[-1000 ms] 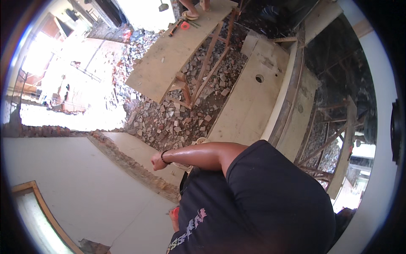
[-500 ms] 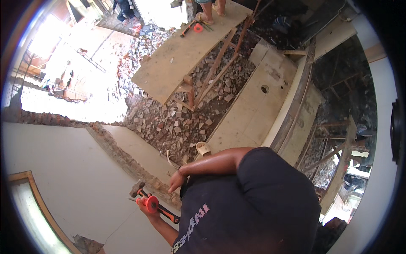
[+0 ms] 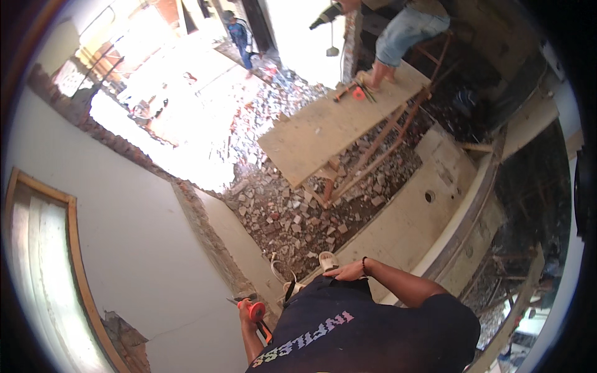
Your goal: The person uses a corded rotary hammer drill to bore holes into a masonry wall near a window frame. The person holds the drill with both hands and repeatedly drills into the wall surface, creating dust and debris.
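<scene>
I see the left hand (image 3: 245,309) curled tight round a tool with a round red guard (image 3: 256,311), low beside the dark shirt (image 3: 379,332). A black and orange handle (image 3: 267,332) pokes out below, but its other end is hidden. The right hand (image 3: 346,272) lies on dark cloth at the waist; I can't tell if it grips anything. A pale slipper (image 3: 328,260) peeks out past it, partly covered
</scene>
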`<move>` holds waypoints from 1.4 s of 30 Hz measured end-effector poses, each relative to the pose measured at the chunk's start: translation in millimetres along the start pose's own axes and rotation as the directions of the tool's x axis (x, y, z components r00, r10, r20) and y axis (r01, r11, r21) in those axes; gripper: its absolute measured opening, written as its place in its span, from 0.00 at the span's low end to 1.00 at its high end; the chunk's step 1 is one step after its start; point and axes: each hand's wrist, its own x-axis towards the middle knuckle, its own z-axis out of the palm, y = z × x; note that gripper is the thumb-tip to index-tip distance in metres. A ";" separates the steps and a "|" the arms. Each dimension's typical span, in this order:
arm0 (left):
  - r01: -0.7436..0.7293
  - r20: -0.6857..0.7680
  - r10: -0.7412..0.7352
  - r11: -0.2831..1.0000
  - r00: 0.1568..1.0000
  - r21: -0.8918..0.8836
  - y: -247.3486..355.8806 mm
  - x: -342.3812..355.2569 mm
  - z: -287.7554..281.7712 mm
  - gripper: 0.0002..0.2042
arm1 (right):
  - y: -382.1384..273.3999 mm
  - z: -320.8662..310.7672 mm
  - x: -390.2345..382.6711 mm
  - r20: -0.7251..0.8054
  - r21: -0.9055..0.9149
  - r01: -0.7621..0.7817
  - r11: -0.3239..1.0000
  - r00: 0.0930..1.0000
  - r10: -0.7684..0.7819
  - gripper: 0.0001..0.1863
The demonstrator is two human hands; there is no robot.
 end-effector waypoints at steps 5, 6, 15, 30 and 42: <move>-0.141 0.031 0.144 0.987 0.989 -0.081 21.2 10.9 5.8 0.12 | -55.7 -17.4 55.9 -0.453 -0.184 -0.090 0.979 0.892 -0.003 0.33; -0.163 0.087 0.174 0.979 0.981 -0.119 29.3 17.8 12.7 0.13 | -72.0 -14.9 71.4 -0.537 -0.209 -0.100 0.973 0.843 -0.029 0.32; -0.126 0.538 0.247 0.959 0.806 -0.252 93.7 32.9 137.9 0.13 | -161.6 49.2 115.1 -0.156 0.773 0.217 0.596 0.976 -0.152 0.44; 0.032 0.273 0.009 0.989 0.962 -0.146 -28.0 33.9 224.6 0.09 | 51.6 -320.2 104.9 -0.959 0.074 -0.281 0.957 0.242 0.145 0.30; 0.317 -0.283 -0.286 0.946 0.916 0.071 -191.2 -148.6 184.1 0.11 | 104.3 -556.8 121.4 -0.877 0.386 -0.092 0.918 0.273 0.396 0.29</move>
